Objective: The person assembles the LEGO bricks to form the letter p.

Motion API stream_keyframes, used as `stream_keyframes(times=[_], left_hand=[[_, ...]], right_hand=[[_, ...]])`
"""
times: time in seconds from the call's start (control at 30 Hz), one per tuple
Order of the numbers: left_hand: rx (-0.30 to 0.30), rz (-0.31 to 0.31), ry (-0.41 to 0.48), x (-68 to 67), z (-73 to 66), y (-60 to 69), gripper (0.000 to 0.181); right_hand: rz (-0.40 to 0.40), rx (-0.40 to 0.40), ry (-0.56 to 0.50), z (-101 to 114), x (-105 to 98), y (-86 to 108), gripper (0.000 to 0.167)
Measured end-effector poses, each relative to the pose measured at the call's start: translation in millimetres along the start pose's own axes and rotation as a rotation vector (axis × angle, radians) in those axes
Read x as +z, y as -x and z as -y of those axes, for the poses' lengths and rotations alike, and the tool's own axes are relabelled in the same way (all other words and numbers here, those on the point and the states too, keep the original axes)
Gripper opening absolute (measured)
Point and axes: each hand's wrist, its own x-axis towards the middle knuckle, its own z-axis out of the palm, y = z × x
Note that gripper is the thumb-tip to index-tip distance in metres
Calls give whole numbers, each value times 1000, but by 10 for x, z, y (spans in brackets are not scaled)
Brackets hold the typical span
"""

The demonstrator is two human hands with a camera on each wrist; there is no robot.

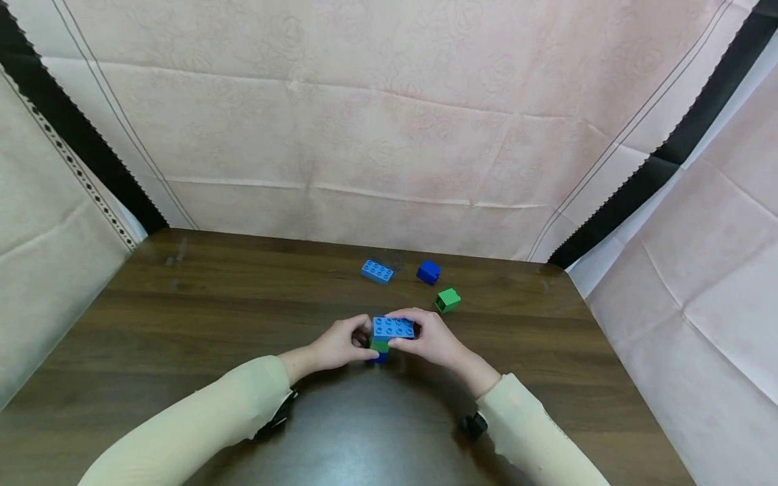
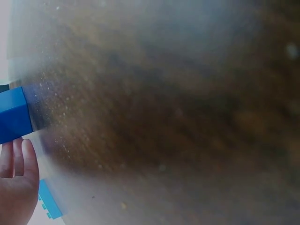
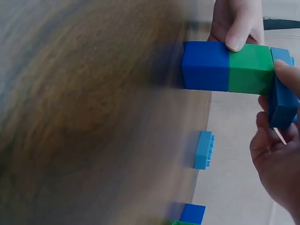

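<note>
Green and dark blue make up the short column at the middle of the work: a green brick sits on a dark blue brick, which appears to stand upright on the brown wooden surface, well in from its far edge. On top lies a longer light blue brick, set crosswise so that one end juts out to the right past the column. The left hand pinches the column between thumb and fingers, the thumb over the seam of the two lower bricks, probably to keep them steady and joined. The right hand pinches the jutting end of the light blue brick, thumb on the near side, likely because that overhang leaves room to grip clear of the column. Whether the top brick is pressed fully home I cannot tell. Toward the far edge of the surface lie a loose light blue brick, a loose dark blue brick and, nearer the right hand, a loose green brick, seemingly placed within reach yet out of the forearms' way.
</note>
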Motion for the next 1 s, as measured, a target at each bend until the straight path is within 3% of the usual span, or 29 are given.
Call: stream_keyframes(times=[0.3,1.0], left_hand=[[9,4,7,3,24,-5,27],[44,6,15,-30,38,-6,26]], right_hand=[[-42,-120,11,39,65,-55,42],[-26,-159,30,82,53,-112,34]])
